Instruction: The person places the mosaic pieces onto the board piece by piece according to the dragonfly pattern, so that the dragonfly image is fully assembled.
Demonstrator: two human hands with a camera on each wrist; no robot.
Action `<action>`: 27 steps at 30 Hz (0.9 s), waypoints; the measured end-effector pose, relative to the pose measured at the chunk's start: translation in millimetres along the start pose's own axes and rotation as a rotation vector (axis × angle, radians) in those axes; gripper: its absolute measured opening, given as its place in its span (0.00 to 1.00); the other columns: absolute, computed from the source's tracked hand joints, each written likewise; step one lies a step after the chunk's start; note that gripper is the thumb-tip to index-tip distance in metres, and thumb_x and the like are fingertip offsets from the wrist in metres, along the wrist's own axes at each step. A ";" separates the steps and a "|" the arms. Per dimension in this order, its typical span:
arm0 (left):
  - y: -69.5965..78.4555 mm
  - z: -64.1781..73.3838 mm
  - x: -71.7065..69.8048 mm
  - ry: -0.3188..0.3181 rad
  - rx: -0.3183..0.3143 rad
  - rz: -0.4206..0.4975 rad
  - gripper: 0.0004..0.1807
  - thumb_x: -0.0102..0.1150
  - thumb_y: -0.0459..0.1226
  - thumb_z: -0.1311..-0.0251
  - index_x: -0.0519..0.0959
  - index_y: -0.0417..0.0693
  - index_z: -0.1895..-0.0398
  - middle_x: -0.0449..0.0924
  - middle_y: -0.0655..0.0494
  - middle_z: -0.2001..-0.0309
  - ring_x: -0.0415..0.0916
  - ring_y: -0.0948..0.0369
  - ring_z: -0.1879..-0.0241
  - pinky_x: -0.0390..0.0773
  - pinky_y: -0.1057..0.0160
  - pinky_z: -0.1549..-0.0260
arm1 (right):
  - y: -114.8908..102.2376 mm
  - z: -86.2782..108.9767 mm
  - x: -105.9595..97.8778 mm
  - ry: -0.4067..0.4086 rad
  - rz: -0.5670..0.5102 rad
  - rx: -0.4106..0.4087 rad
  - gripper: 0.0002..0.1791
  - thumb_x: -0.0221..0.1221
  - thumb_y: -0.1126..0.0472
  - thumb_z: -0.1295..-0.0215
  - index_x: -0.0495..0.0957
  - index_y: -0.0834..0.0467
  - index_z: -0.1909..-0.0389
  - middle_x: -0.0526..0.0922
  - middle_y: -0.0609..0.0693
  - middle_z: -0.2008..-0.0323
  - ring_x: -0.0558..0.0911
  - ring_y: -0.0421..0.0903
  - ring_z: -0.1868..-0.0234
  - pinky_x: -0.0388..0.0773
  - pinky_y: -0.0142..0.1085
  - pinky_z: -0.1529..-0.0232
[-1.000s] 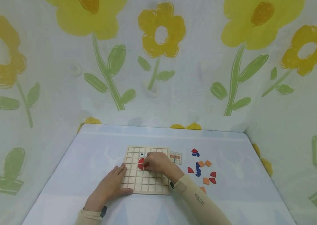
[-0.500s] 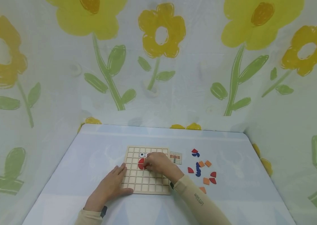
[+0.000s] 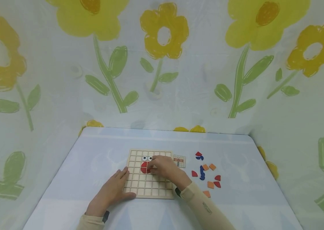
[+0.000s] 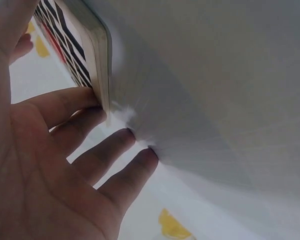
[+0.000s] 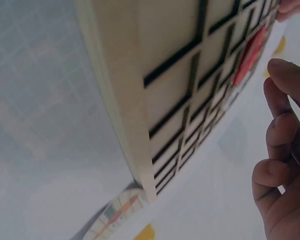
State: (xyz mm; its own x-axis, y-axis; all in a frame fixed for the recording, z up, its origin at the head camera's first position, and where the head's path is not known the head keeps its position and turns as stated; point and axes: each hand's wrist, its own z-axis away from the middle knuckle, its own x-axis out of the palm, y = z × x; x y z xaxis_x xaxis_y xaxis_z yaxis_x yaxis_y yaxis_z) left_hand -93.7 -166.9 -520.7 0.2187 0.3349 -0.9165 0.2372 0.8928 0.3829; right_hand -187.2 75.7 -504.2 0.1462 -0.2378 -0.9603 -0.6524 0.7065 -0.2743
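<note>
A wooden grid board (image 3: 141, 191) lies on the table with two eye tiles (image 3: 145, 158) near its far side. Below them, red quarter-round tiles (image 3: 143, 167) form a rounded shape, partly covered by my right fingers. My left hand (image 3: 111, 190) rests at the board's left edge, fingers extended and thumb by the near corner; the left wrist view shows its fingertips along the board's side. My right hand (image 3: 164, 167) is over the red tiles. In the right wrist view its fingers (image 5: 273, 172) are loosely curled, apart from the red tiles (image 5: 249, 57), with nothing visible between them.
A small printed pattern card (image 3: 180, 161) lies against the board's right side. Farther right are scattered loose tiles: orange squares (image 3: 210, 185), red quarter-rounds (image 3: 194, 173) and dark blue tiles (image 3: 202, 174). Flower-printed cloth (image 3: 190, 95) stands around the table.
My right hand has shifted slightly right and off the tiles, so more of the second eye tile and the red tiles shows. My left hand has stayed put.
</note>
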 end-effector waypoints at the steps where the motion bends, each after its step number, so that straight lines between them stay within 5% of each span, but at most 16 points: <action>1: 0.2 0.0 -0.3 0.001 0.002 -0.002 0.58 0.73 0.63 0.52 0.64 0.30 0.27 0.58 0.38 0.24 0.57 0.36 0.27 0.62 0.41 0.29 | 0.3 2.7 -2.6 0.009 -0.008 0.014 0.08 0.71 0.54 0.37 0.90 0.45 0.57 0.84 0.36 0.63 0.78 0.34 0.65 0.78 0.24 0.65; 12: 0.9 -0.3 -0.2 -0.010 -0.017 0.002 0.59 0.74 0.62 0.53 0.64 0.31 0.27 0.58 0.39 0.23 0.57 0.37 0.26 0.62 0.42 0.28 | 20.5 42.2 -30.7 0.173 -0.029 0.118 0.13 0.70 0.56 0.36 0.88 0.45 0.51 0.85 0.40 0.54 0.83 0.39 0.56 0.85 0.32 0.54; 22: -0.2 -0.6 0.5 -0.010 -0.016 -0.006 0.59 0.73 0.63 0.52 0.64 0.31 0.27 0.58 0.39 0.24 0.57 0.38 0.26 0.61 0.43 0.28 | 60.0 89.2 -45.4 0.300 -0.103 0.193 0.16 0.71 0.59 0.38 0.87 0.48 0.49 0.84 0.41 0.61 0.72 0.36 0.71 0.73 0.28 0.76; 27: -0.4 -0.4 0.3 -0.013 -0.020 0.004 0.59 0.73 0.63 0.52 0.63 0.31 0.27 0.58 0.39 0.23 0.56 0.37 0.26 0.61 0.42 0.28 | 89.2 113.5 -40.6 0.307 -0.062 0.288 0.17 0.73 0.59 0.40 0.87 0.50 0.50 0.84 0.43 0.63 0.70 0.35 0.74 0.70 0.29 0.78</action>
State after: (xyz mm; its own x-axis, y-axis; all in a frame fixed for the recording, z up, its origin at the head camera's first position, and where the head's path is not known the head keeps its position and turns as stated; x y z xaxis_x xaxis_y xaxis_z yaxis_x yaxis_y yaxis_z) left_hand -94.1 -167.0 -521.2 0.2323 0.3348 -0.9132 0.2171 0.8974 0.3842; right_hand -166.9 224.0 -495.5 -0.0782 -0.4426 -0.8933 -0.4084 0.8317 -0.3762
